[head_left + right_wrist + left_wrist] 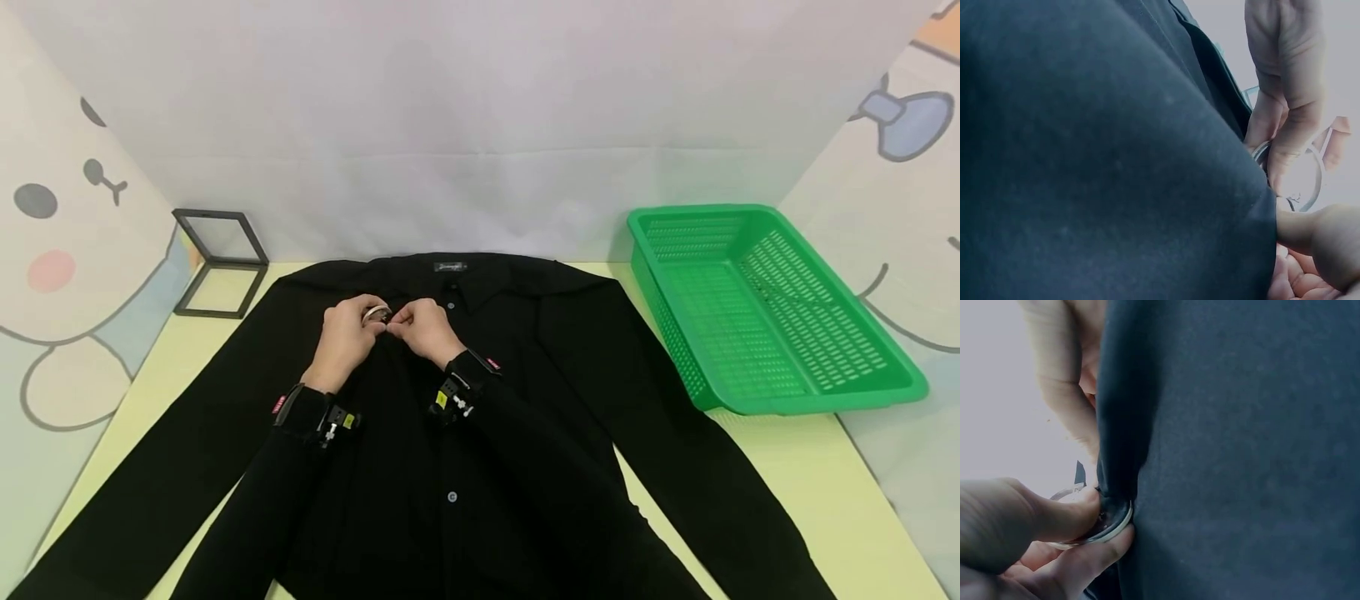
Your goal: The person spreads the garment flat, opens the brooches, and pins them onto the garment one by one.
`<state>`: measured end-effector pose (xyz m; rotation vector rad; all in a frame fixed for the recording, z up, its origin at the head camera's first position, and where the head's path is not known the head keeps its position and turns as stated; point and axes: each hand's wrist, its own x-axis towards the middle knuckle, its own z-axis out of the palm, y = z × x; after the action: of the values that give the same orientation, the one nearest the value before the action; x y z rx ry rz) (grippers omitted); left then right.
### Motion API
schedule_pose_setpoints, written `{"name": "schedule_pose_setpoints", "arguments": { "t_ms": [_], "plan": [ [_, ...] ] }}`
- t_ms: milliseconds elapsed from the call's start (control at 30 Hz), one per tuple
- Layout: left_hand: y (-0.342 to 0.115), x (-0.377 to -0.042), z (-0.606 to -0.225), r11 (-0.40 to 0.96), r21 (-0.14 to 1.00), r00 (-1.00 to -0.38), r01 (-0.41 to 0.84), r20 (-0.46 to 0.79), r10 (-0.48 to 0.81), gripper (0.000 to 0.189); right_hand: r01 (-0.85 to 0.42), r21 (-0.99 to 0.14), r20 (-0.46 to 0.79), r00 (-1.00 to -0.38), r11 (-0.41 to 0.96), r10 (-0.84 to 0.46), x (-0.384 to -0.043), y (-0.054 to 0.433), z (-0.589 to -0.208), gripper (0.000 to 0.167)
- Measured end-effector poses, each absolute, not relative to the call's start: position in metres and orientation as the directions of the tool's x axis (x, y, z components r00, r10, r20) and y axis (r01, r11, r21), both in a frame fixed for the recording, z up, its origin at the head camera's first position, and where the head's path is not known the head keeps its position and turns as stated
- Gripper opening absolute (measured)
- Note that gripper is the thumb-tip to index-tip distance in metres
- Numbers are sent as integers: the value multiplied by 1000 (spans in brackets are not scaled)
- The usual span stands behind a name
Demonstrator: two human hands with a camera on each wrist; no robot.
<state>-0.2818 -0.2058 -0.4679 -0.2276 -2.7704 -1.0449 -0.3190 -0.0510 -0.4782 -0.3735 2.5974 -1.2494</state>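
Observation:
A black button-up shirt (495,333) lies spread on the table, collar at the far side. Over its left chest, as seen in the head view, my left hand (343,337) pinches a round metal-rimmed brooch (377,314) between thumb and fingers. In the left wrist view a fold of shirt cloth (1124,456) runs down to the brooch's rim (1124,522). Opposite, my right hand (429,331) pinches the cloth right beside the brooch, its thumb (1300,230) at the fold's edge. The fingers partly hide the brooch.
A green plastic basket (832,392) stands at the right, by the shirt's sleeve. At the back left, an opened dark-framed display case (243,292) stands on the pale yellow table (847,483). A white cloth backdrop (525,108) rises behind.

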Motion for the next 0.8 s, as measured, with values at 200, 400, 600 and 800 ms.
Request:
{"name": "schedule_pose_setpoints", "arguments": {
  "t_ms": [200,400,600,800],
  "plan": [
    [-205,-283,-467,746,635,-974,203,206,90,24,-151,-790,-52,-949,595,-310,-317,-51,-480,13],
    [-205,-282,-467,747,638,-978,186,194,77,24,-151,-801,-39,-953,579,-302,-316,-51,-482,12],
    [-206,-282,-468,742,647,-979,177,195,63,25,-192,-811,10,-949,553,-316,-315,-49,-484,13],
    [-205,-282,-469,720,678,-984,148,174,39,27,-197,-819,14,-946,539,-325,-315,-47,-485,11]
  ]
}}
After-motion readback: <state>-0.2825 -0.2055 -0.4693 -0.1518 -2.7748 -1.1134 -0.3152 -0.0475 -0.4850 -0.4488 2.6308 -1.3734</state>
